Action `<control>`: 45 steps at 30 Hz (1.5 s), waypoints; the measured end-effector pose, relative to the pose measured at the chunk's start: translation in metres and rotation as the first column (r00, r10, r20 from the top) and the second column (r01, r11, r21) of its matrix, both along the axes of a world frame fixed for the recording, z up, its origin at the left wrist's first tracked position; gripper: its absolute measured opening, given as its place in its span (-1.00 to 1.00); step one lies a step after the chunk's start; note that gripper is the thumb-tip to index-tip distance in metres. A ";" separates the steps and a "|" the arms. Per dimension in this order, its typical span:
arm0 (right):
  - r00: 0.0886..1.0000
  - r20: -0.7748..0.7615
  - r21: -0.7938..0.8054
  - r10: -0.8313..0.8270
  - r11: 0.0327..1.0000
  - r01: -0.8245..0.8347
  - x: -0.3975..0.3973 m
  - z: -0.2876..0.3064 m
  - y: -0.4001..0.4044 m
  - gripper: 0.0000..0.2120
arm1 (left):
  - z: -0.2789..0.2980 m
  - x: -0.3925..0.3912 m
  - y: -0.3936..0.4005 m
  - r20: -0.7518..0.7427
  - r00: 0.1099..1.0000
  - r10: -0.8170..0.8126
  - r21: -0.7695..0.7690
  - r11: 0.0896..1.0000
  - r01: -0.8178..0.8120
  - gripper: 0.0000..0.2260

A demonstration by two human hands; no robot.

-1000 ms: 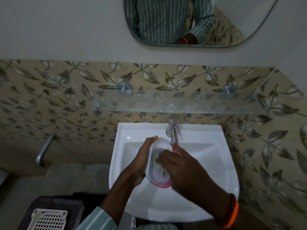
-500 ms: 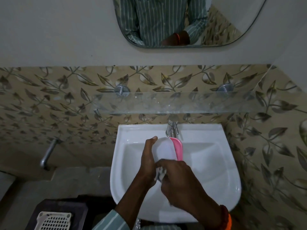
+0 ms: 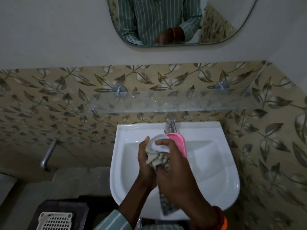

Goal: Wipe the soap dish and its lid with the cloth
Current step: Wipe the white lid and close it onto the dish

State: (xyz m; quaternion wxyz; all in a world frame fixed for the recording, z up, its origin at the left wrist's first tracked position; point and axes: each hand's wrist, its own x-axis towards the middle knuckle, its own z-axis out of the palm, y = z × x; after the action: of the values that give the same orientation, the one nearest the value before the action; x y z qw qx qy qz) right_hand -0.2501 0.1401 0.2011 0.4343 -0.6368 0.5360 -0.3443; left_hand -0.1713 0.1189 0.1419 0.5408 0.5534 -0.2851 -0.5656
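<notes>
Over the white sink I hold the soap dish on edge: a white part facing me and a pink part behind it on the right. My left hand grips its left edge from behind. My right hand is closed on a grey-and-white patterned cloth, pressing it against the lower white face, thumb on the white plastic. The cloth's tail hangs under my right wrist. I cannot tell which part is the lid.
A chrome tap stands right behind the dish. A glass shelf juts from the leaf-patterned tiles above it, under a mirror. A white slotted basket lies on a dark stool at lower left; a metal pipe sticks out left.
The dish has been turned from its open side facing me to standing on edge, pink part now at the right. My right hand with the cloth slid down to the lower white face.
</notes>
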 end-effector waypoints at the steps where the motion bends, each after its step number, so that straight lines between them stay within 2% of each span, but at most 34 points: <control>1: 0.996 0.079 -0.064 -0.040 0.997 0.045 0.000 -0.002 -0.005 -0.66 | -0.008 -0.002 0.001 0.000 1.000 -0.027 -0.018 0.999 0.027 -0.59; 3: 0.997 0.037 -0.212 -0.065 0.975 0.072 0.000 -0.010 -0.007 -0.75 | -0.012 0.001 -0.004 -0.101 0.995 0.003 0.012 1.000 -0.002 -0.45; 5: 0.974 -0.227 -0.341 -0.010 0.937 -0.070 -0.006 -0.029 -0.007 -0.72 | -0.012 0.009 -0.012 -0.184 0.983 -0.016 0.091 0.995 0.034 -0.33; 6: 0.904 -0.427 -0.362 -0.004 0.917 -0.167 -0.009 -0.039 -0.006 -0.73 | -0.009 0.012 -0.014 -0.162 0.985 -0.065 0.123 0.989 0.085 -0.31; 9: 0.725 -0.684 -0.442 -0.087 0.840 -0.316 -0.014 -0.053 0.000 -0.67 | -0.010 0.020 -0.013 -0.091 0.991 -0.100 0.213 0.970 0.118 -0.14; 10: 0.701 -0.710 -0.434 -0.066 0.824 -0.363 -0.015 -0.052 0.006 -0.65 | -0.010 0.022 -0.012 -0.099 0.993 -0.072 0.229 0.969 0.093 -0.08; 12: 0.743 -0.661 -0.309 0.104 0.865 -0.396 -0.018 -0.046 0.017 -0.65 | -0.005 0.023 -0.012 -0.118 0.993 0.008 0.269 0.963 0.024 -0.02; 14: 0.834 -0.494 -0.132 0.246 0.927 -0.352 -0.023 -0.038 0.018 -0.73 | -0.005 0.027 -0.012 -0.095 0.995 0.017 0.303 0.953 0.013 -0.16; 15: 0.872 -0.411 -0.085 0.267 0.941 -0.328 -0.023 -0.036 0.014 -0.73 | -0.006 0.028 -0.010 -0.119 0.993 -0.003 0.319 0.947 0.041 -0.24; 17: 0.917 -0.318 -0.109 0.243 0.951 -0.290 -0.019 -0.034 0.003 -0.71 | -0.011 0.026 -0.007 -0.171 0.983 -0.060 0.328 0.938 0.115 -0.24; 19: 0.905 -0.375 -0.205 0.200 0.934 -0.291 -0.014 -0.034 -0.006 -0.79 | -0.009 0.020 -0.002 -0.152 0.985 -0.077 0.334 0.934 0.125 -0.21; 20: 0.877 -0.454 -0.225 0.158 0.932 -0.284 -0.010 -0.037 -0.008 -0.81 | -0.007 0.018 -0.001 -0.130 0.989 -0.066 0.342 0.934 0.107 -0.20; 23: 0.710 -0.703 -0.185 0.043 0.953 -0.241 0.000 -0.035 0.001 -0.64 | -0.007 0.018 -0.001 -0.080 0.993 -0.084 0.319 0.942 0.106 -0.20; 25: 0.663 -0.735 -0.050 0.142 0.964 -0.262 0.005 -0.024 0.011 -0.67 | -0.012 0.021 0.000 -0.096 0.994 -0.046 0.310 0.948 0.074 -0.21; 28: 0.831 -0.493 0.121 0.258 0.966 -0.229 -0.003 -0.021 0.014 -0.78 | -0.014 0.025 0.000 -0.056 0.998 -0.011 0.313 0.949 0.028 -0.28; 30: 0.919 -0.344 0.128 0.193 0.979 -0.158 -0.009 -0.019 0.006 -0.76 | -0.016 0.028 0.003 -0.025 0.998 -0.061 0.310 0.948 0.065 -0.35; 32: 0.991 -0.101 0.225 0.086 0.972 -0.061 -0.013 -0.016 -0.005 -0.78 | -0.016 0.029 0.006 -0.016 0.991 -0.131 0.309 0.942 0.130 -0.25; 34: 0.973 0.216 0.338 -0.080 0.941 0.002 -0.015 -0.013 -0.011 -0.88 | -0.016 0.030 0.008 0.027 0.975 -0.221 0.295 0.934 0.203 -0.24; 36: 0.897 0.387 0.432 -0.213 0.902 0.028 -0.023 -0.014 -0.012 -0.87 | -0.010 0.033 0.008 0.049 0.949 -0.313 0.280 0.916 0.287 -0.23; 39: 0.805 0.468 0.486 -0.363 0.867 0.108 -0.041 -0.013 -0.011 -0.75 | -0.015 0.044 0.005 0.066 0.923 -0.379 0.239 0.904 0.354 -0.10; 41: 0.693 0.569 0.444 -0.442 0.875 0.193 -0.055 -0.011 -0.018 -0.61 | -0.026 0.050 0.002 0.197 0.890 -0.411 0.239 0.900 0.363 -0.09; 42: 0.685 0.593 0.377 -0.424 0.897 0.229 -0.059 -0.009 -0.021 -0.57 | -0.030 0.049 0.001 0.258 0.860 -0.441 0.231 0.892 0.388 -0.11; 43: 0.739 0.560 0.280 -0.374 0.925 0.256 -0.058 -0.006 -0.023 -0.59 | -0.029 0.047 0.001 0.292 0.833 -0.471 0.223 0.880 0.420 -0.09; 45: 0.914 0.342 0.019 -0.216 0.975 0.223 -0.049 -0.004 -0.021 -0.72 | -0.018 0.039 0.002 0.337 0.774 -0.536 0.193 0.844 0.500 -0.14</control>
State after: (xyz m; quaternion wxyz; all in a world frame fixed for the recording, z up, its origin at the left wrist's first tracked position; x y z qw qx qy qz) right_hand -0.2993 0.1193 0.1969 0.4728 -0.5074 0.5172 -0.5016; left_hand -0.1324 0.1210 0.1234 0.2726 0.5761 -0.4987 -0.5875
